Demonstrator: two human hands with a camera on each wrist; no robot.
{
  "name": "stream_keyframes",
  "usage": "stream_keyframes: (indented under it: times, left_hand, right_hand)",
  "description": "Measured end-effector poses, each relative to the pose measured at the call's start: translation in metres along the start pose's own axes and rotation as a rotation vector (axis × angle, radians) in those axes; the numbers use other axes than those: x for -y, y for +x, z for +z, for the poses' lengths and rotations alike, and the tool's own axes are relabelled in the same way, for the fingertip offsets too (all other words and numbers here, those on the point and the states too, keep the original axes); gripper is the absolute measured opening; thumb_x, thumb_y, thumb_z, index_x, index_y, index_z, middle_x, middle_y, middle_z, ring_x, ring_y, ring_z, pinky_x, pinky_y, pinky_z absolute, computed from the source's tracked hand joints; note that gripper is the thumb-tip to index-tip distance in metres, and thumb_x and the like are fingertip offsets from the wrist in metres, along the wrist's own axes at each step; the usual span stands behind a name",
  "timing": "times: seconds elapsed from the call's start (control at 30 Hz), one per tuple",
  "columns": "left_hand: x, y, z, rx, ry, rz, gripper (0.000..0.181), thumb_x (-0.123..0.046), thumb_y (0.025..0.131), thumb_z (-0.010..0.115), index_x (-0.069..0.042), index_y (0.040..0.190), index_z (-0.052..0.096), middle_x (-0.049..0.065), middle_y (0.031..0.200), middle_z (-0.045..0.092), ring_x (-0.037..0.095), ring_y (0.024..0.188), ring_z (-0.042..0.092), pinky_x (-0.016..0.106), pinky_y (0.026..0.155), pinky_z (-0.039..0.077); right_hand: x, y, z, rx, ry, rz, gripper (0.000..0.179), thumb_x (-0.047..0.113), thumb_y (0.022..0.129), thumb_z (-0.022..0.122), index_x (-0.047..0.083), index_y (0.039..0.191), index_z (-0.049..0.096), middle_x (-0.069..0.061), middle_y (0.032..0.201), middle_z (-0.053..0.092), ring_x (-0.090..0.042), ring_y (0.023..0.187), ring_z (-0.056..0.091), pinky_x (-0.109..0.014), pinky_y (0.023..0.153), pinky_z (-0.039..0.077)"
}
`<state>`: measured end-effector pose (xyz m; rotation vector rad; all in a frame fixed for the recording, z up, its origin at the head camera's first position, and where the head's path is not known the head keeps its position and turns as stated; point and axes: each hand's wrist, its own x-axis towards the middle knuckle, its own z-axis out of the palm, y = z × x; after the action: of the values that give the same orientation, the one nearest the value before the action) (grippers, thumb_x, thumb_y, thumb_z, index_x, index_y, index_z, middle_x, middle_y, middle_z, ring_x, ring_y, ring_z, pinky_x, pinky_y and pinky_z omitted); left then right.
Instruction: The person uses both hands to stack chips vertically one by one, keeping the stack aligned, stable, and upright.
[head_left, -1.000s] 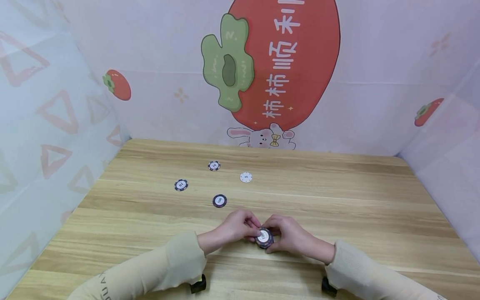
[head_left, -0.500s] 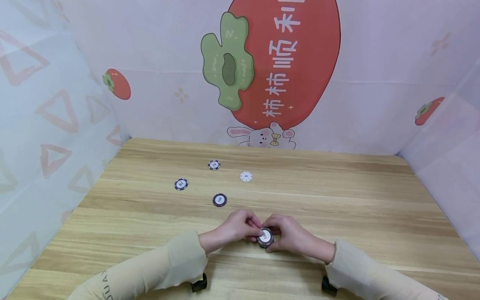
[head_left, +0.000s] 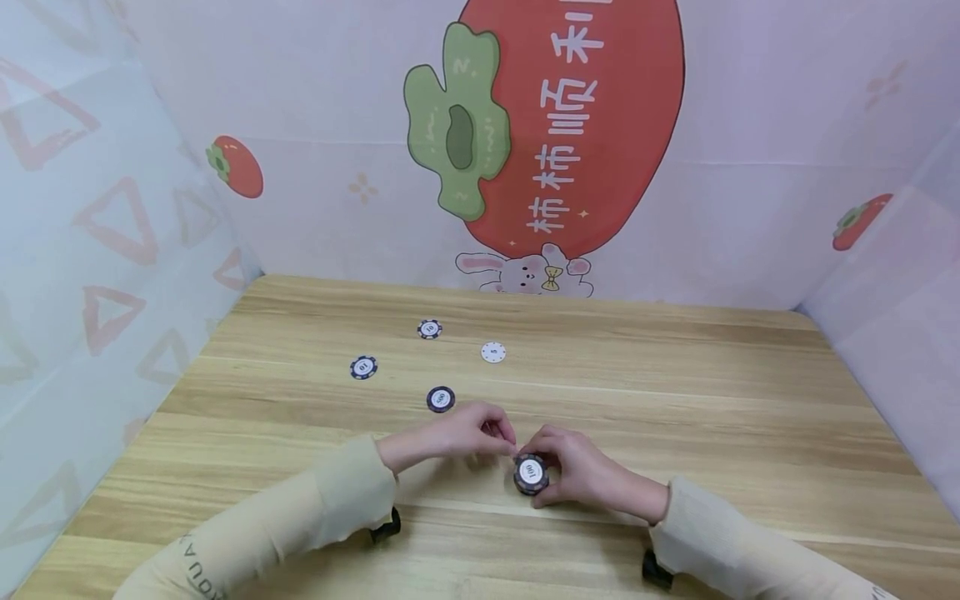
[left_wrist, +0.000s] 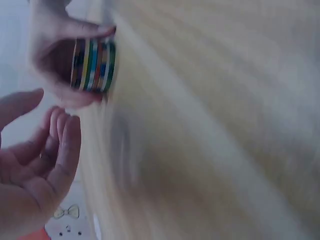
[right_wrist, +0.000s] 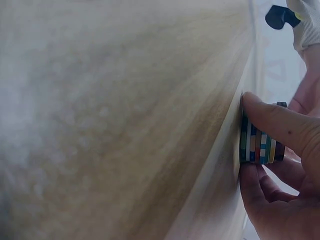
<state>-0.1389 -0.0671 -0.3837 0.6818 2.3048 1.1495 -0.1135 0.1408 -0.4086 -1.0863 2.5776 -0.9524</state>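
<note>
A stack of poker chips [head_left: 531,473] stands on the table, its top chip dark-rimmed and marked 100. My right hand [head_left: 576,468] grips it from the right side, thumb at the near edge and fingers at the far edge. The right wrist view shows the stack's side [right_wrist: 260,145] as bands of several colours. My left hand [head_left: 468,432] is just left of the stack. In the left wrist view the thumb and relaxed fingers of my left hand [left_wrist: 40,170] stand apart, holding nothing, with a gap to the stack [left_wrist: 95,65].
Loose chips lie flat beyond my left hand: a dark 500 chip [head_left: 441,399], a 10 chip [head_left: 363,367], a farther 10 chip [head_left: 430,329] and a white 5 chip [head_left: 493,352]. The wooden table [head_left: 675,375] ends at a printed cloth backdrop [head_left: 750,167].
My left hand has come off the stack's left edge and moved a little left and away from me. The right hand stays around the stack, and the 100 chip's face shows more fully.
</note>
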Motion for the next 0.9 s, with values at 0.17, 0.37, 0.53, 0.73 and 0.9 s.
stream_keyframes:
  times: [0.17,0.37,0.53,0.73,0.9]
  left_hand:
    - [0.001,0.001,-0.018,0.015,0.212,0.101,0.006,-0.013,0.082,0.065,-0.008,0.086,0.064,-0.005,0.076,0.060,0.006,0.070,0.053,0.020,0.067,0.045]
    - [0.007,0.001,-0.032,-0.021,0.547,0.183,0.010,-0.010,0.082,0.062,-0.007,0.091,0.064,-0.002,0.081,0.058,0.011,0.075,0.054,0.023,0.070,0.045]
    - [0.014,0.000,-0.040,-0.046,0.658,0.183,0.015,-0.010,0.080,0.064,-0.007,0.095,0.063,0.002,0.088,0.059,0.015,0.081,0.056,0.027,0.073,0.047]
    - [0.021,-0.001,-0.049,-0.072,0.729,0.206,0.018,-0.008,0.078,0.066,-0.006,0.096,0.062,0.004,0.092,0.059,0.016,0.082,0.056,0.029,0.075,0.047]
    - [0.028,-0.003,-0.056,-0.084,0.763,0.202,0.022,-0.006,0.076,0.066,-0.004,0.098,0.062,0.006,0.095,0.060,0.019,0.088,0.056,0.032,0.079,0.046]
  right_hand:
    - [0.001,0.001,0.000,0.011,-0.013,0.010,0.045,0.014,0.057,0.084,0.010,0.096,0.065,0.004,0.093,0.058,-0.011,0.087,0.056,-0.027,0.079,0.046]
    - [-0.002,0.001,0.001,0.004,-0.008,0.004,0.044,0.013,0.056,0.085,0.011,0.095,0.065,0.005,0.092,0.058,-0.010,0.086,0.055,-0.027,0.078,0.046]
    - [-0.002,0.002,0.000,0.010,0.009,0.013,0.044,0.013,0.056,0.085,0.012,0.095,0.065,0.005,0.093,0.058,-0.011,0.087,0.055,-0.027,0.078,0.046]
    - [-0.001,0.002,0.001,0.008,-0.003,0.013,0.044,0.013,0.056,0.085,0.011,0.095,0.065,0.004,0.094,0.059,-0.012,0.088,0.056,-0.028,0.079,0.046]
    - [-0.001,0.001,0.001,-0.003,-0.009,0.001,0.044,0.013,0.056,0.085,0.011,0.095,0.066,0.005,0.093,0.059,-0.011,0.087,0.056,-0.027,0.079,0.046]
